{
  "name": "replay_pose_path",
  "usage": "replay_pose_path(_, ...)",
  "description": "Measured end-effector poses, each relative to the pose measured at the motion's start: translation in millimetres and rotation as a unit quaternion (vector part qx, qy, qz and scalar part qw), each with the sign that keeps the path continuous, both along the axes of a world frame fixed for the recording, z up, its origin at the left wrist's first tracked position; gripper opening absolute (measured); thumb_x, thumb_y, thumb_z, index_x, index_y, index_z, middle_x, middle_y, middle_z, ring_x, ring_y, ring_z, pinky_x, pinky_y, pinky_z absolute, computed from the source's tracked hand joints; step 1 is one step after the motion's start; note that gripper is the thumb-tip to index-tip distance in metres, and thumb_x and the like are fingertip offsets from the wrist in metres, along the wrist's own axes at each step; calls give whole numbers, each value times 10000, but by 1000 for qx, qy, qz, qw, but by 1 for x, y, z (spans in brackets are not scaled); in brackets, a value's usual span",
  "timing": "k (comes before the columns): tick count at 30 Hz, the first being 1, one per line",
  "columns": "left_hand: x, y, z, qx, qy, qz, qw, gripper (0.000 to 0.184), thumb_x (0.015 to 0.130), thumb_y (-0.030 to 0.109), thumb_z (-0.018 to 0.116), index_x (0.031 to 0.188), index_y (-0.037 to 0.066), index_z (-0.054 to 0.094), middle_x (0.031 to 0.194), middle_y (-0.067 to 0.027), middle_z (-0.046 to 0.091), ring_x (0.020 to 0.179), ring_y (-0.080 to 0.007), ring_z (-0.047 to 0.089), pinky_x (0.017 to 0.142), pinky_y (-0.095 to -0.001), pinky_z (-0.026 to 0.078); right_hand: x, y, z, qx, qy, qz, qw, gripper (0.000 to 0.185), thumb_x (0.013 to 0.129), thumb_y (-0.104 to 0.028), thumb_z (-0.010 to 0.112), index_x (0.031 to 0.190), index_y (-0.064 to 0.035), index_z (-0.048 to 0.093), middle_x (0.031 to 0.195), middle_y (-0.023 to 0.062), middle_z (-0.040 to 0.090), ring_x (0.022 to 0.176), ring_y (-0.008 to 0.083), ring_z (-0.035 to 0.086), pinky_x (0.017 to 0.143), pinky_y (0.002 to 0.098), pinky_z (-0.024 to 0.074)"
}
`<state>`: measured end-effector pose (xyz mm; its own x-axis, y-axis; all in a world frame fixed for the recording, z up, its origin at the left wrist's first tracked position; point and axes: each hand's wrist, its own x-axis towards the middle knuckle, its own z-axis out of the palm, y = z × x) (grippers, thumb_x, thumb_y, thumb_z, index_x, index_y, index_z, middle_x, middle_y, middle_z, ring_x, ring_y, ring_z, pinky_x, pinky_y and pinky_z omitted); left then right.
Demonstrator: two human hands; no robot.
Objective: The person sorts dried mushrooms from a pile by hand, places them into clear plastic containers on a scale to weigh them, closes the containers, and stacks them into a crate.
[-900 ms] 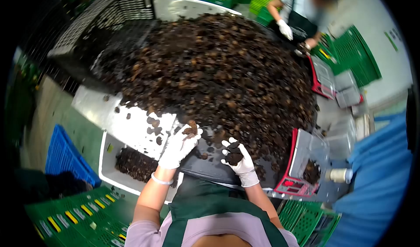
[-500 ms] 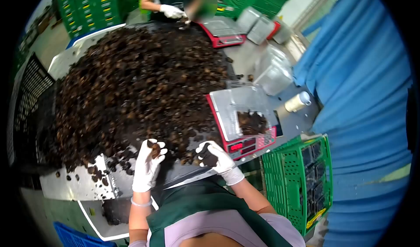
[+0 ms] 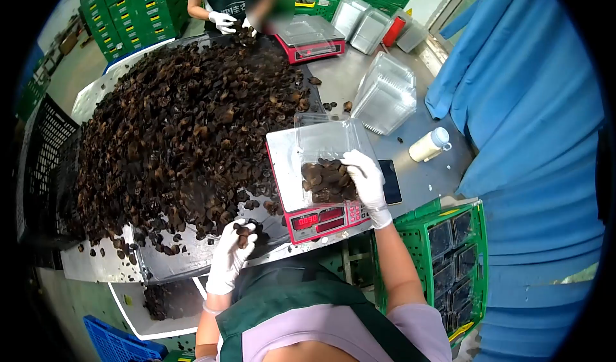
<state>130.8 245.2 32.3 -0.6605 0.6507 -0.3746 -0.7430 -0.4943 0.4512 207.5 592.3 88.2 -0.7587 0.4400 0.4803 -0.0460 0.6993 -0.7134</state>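
My left hand (image 3: 230,259), white-gloved, is closed around a dark brown mushroom piece (image 3: 242,235) at the table's front edge. To its right stands a white and red digital scale (image 3: 280,163) with lit red digits. On its pan, a clear plastic box (image 3: 325,144) with an open lid holds a small pile of dark mushroom pieces (image 3: 328,181). My right hand (image 3: 368,184), gloved too, reaches over the box's right side, fingers extended at the pile's edge. No piece shows in it, though its fingertips are partly hidden.
A large heap of mushroom pieces (image 3: 186,125) covers the table's left and middle. Clear boxes (image 3: 385,96), a bottle (image 3: 430,145) and a phone (image 3: 389,181) are at the right. A green crate (image 3: 420,259) stands below. A co-worker (image 3: 224,3) works opposite beside another scale (image 3: 314,38).
My right hand has moved from the table's edge up to the box, and the dark pieces it held no longer show in it. My left hand still holds a piece. The view has shifted.
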Motion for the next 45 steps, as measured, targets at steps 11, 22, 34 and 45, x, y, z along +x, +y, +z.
replay_pose_path(11, 64, 102, 30, -158, 280, -119, 939, 385, 877, 2, 573, 1242, 22, 453, 1074, -62, 590, 840, -83, 560, 740, -206, 465, 55, -91, 9, -62, -145, 183, 970, 257, 765, -98, 728, 1007, -59, 650, 877, 54, 605, 797, 138, 613, 677, 289, 497)
replay_pose_path(22, 32, 124, 50, -220, 473, -115, 845, 249, 872, -35, 495, 1082, 27, 616, 1012, -64, 604, 892, -126, 574, 799, -247, 464, 65, -5, 1, -558, 27, 122, 820, 165, 940, -174, 539, 972, -16, 573, 793, 57, 595, 665, 145, 570, 623, 274, 501)
replay_pose_path(34, -6, 194, 26, -447, 789, -35, 420, 188, 730, 101, 683, 897, 39, 624, 833, -109, 537, 783, -290, 548, 686, -374, 454, 33, -2, -6, 168, -172, 89, 967, 228, 746, -179, 692, 961, -120, 644, 826, 64, 551, 815, 250, 572, 717, 354, 486)
replay_pose_path(45, -4, 152, 48, -264, 413, -82, 868, 123, 846, 144, 637, 881, 27, 629, 824, 20, 603, 774, -80, 544, 721, -241, 441, 21, 9, 14, 4, -138, 86, 987, 280, 731, -152, 740, 980, -93, 627, 860, 69, 611, 800, 211, 632, 714, 332, 504)
